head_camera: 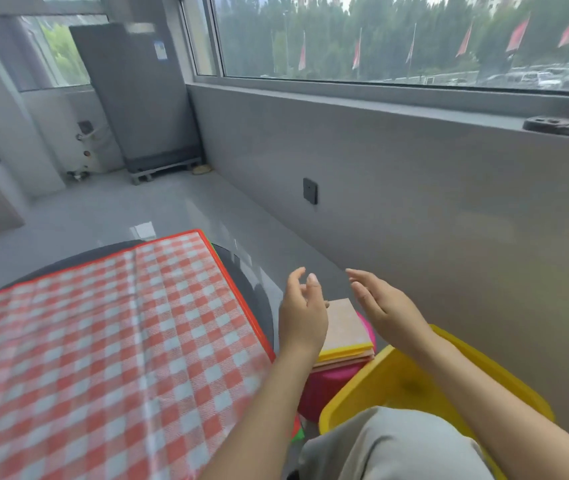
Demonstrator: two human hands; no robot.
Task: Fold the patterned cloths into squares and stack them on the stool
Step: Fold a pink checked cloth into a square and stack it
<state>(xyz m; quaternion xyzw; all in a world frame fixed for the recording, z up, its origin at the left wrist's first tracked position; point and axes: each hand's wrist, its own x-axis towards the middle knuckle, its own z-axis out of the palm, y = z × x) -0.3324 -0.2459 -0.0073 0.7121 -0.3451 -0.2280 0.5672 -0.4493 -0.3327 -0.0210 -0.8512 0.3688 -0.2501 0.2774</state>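
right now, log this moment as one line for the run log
left hand open, empty | right hand open, empty | folded cloth stack on pink stool beneath hands | red-white checkered cloth flat on table

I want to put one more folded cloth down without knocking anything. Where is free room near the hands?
The top of the folded stack on the pink stool is bare, between the left hand and right hand. The grey floor beyond the stool, along the wall, is free. The checked cloth covers the table; the yellow chair crowds the stool's right.
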